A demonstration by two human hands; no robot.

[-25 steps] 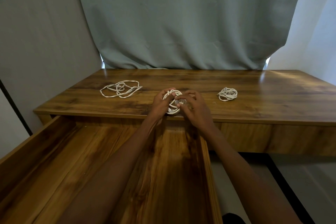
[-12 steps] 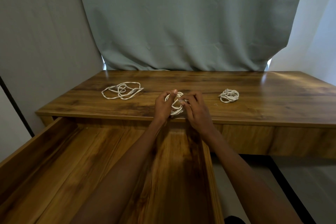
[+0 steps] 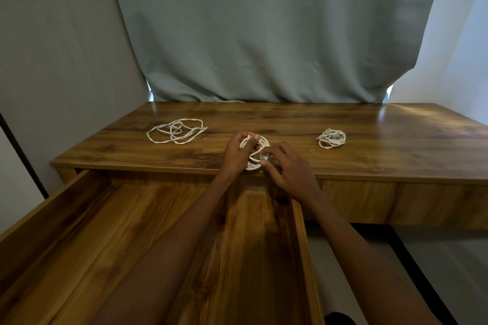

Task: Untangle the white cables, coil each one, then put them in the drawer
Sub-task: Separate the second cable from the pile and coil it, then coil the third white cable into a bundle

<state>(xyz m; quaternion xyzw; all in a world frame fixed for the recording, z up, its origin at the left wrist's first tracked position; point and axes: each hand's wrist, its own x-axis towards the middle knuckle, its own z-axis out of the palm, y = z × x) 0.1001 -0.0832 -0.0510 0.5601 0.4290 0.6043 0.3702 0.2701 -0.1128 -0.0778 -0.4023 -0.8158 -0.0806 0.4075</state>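
Observation:
A white cable coil [image 3: 260, 146] sits near the desk's front edge, held between both hands. My left hand [image 3: 237, 153] grips its left side, thumb and fingers curled through the loops. My right hand [image 3: 286, 166] pinches the cable's plug end at the coil's lower right. A loose, uncoiled white cable [image 3: 176, 130] lies on the desk to the left. A tightly coiled white cable [image 3: 331, 138] rests to the right. The open wooden drawer [image 3: 299, 219] extends toward me under my forearms, and nothing shows inside it.
The wooden desk [image 3: 396, 145] stands against a grey-green curtain [image 3: 264, 34] with a grey wall on the left. Floor and a dark strip lie right of the drawer.
The view shifted slightly. My right hand slid down and to the right, now pinching the plug end at the coil's lower right. My left hand keeps its hold on the coil.

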